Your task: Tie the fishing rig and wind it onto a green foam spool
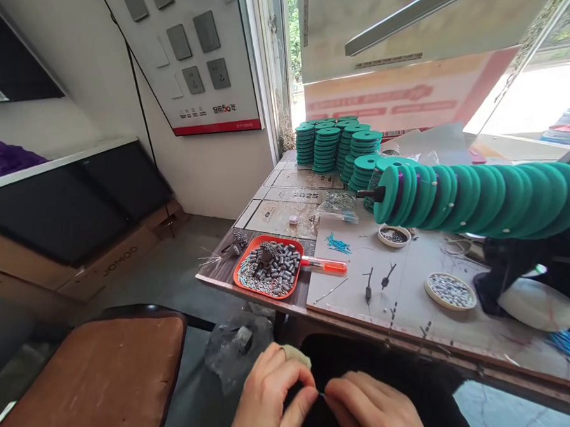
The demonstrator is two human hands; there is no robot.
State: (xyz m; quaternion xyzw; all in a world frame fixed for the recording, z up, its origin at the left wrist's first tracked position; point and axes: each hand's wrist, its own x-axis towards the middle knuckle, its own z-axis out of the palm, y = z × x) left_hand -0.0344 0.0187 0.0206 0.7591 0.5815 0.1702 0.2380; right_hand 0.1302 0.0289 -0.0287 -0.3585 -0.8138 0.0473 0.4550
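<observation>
My left hand and my right hand are close together over my dark lap, below the table's front edge. The fingers of each are pinched. A short, thin, bluish strand shows between the fingertips, too small to name. One left finger wears a pale yellow finger cover. On the table ahead lies an orange-red tray of grey cylindrical weights and small metal bits. Two dark weights on wire stems are on the board to its right.
Green foam spools are stacked at the back; more hang on a rod at right. Dishes hold white beads and dark beads. An orange-capped pen touches the tray. A brown chair stands left.
</observation>
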